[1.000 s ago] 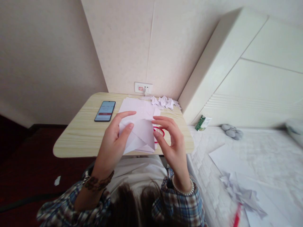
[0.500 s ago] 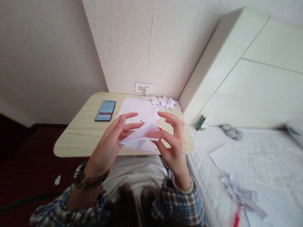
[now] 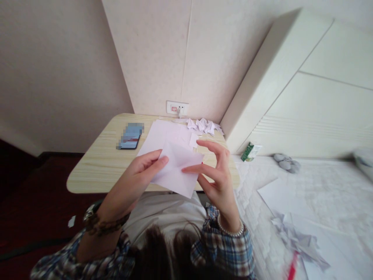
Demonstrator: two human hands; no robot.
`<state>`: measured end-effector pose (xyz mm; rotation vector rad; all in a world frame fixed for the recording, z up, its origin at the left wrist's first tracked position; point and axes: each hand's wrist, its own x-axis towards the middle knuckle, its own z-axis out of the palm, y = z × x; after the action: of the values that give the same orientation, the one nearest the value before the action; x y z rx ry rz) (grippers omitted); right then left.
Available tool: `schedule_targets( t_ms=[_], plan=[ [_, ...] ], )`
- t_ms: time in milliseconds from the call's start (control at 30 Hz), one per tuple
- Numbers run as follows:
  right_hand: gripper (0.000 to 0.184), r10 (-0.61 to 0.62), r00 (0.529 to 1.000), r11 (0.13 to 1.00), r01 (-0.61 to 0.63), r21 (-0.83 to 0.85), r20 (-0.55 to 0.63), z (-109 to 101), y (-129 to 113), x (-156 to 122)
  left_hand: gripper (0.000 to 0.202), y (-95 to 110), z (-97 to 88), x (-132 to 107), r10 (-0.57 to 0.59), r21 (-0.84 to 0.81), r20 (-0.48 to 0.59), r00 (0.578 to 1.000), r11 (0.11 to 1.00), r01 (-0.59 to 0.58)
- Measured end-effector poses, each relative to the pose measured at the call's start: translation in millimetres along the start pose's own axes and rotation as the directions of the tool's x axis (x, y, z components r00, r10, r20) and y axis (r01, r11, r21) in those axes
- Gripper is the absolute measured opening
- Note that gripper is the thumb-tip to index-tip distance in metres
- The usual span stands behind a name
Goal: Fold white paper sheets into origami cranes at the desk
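A roughly square sheet of white paper (image 3: pixel 175 171), with faint creases, is held between both hands above the front of the small table. My left hand (image 3: pixel 145 167) pinches its left edge, thumb on top and the other fingers partly hidden behind. At the right edge, my right hand (image 3: pixel 215 167) holds the sheet between fingers, one lying across its face and the thumb side behind; its index finger arches up off the paper. Beyond the held sheet, more white paper (image 3: pixel 166 132) lies flat on the table. Something small and red shows by my right fingers, too little to name.
The wood-grain table (image 3: pixel 96 167) bears a phone (image 3: pixel 131 136) at left and several folded paper pieces (image 3: pixel 201 125) at the back right. A wall socket (image 3: pixel 177 107) is behind. On the bed lie a green-white box (image 3: pixel 250 151), grey item (image 3: pixel 287 163), crumpled paper (image 3: pixel 303 241) and a red item (image 3: pixel 292 266).
The paper, folded over half a second ago, is opened out and faces up. My left thumb has come down onto it, and its fingers have closed on the left edge.
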<state>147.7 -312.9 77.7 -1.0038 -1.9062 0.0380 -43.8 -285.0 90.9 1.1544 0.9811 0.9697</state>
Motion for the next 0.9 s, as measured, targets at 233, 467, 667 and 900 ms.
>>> schedule_targets(
  t_ms=[233,467,667,900],
  plan=[
    [0.024,0.018,0.998,0.999,-0.02,0.035,0.055,-2,4,-1,0.056,6,3.6,-3,0.078,0.006,-0.063,0.995,0.997,-0.078],
    [0.025,0.078,0.996,0.989,-0.084,0.121,0.053,-4,6,-3,0.023,1,-3.9,-2,0.267,0.293,-0.046,0.963,0.925,-0.243],
    [0.033,0.148,0.989,0.968,-0.142,0.207,-0.014,-3,2,-1,0.024,6,0.3,-4,0.273,0.349,-0.023,0.962,0.904,-0.248],
    [0.026,0.231,0.971,0.936,-0.204,0.287,-0.063,-1,-1,1,0.036,9,8.1,-6,0.183,0.268,-0.037,0.982,0.949,-0.167]
  ],
)
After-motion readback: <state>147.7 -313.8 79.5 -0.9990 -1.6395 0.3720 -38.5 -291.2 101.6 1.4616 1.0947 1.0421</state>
